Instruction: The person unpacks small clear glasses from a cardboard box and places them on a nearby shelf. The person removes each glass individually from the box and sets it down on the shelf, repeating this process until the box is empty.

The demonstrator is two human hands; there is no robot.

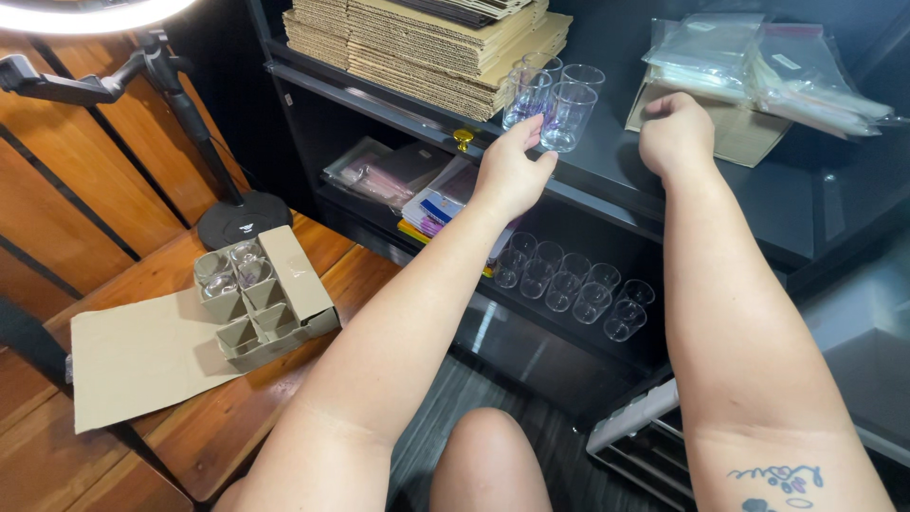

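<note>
Nearest to you, your bare knee (488, 455) sits at the bottom centre, with both forearms stretching away from it toward a black shelving unit (607, 161).

To the near left, on the wooden floor (237, 417), lies an open cardboard box (261, 299) with a divider grid; two clear glasses sit in its far cells, and its flap is spread flat toward you. Beyond it stands the round black base of a ring light stand (244, 218).

On the lower shelf, between your arms, two rows of clear glass tumblers (573, 283) stand upright, close together. To their left lie flat packets and colourful booklets (431, 199).

Farther away, on the upper shelf, your left hand (512, 171) reaches to a small cluster of clear glasses (555, 100). Its fingertips touch the base of the nearest glass (567, 118); the fingers are loosely parted, not closed around it. Your right hand (675, 133) rests on the same shelf well to the right, curled into a loose fist; whether it holds anything cannot be told.

Just behind the right hand lies a flat cardboard sheet with clear plastic bags (758, 66) piled on top. At far left of the shelf is a stack of flattened corrugated cardboard (427, 43).
</note>
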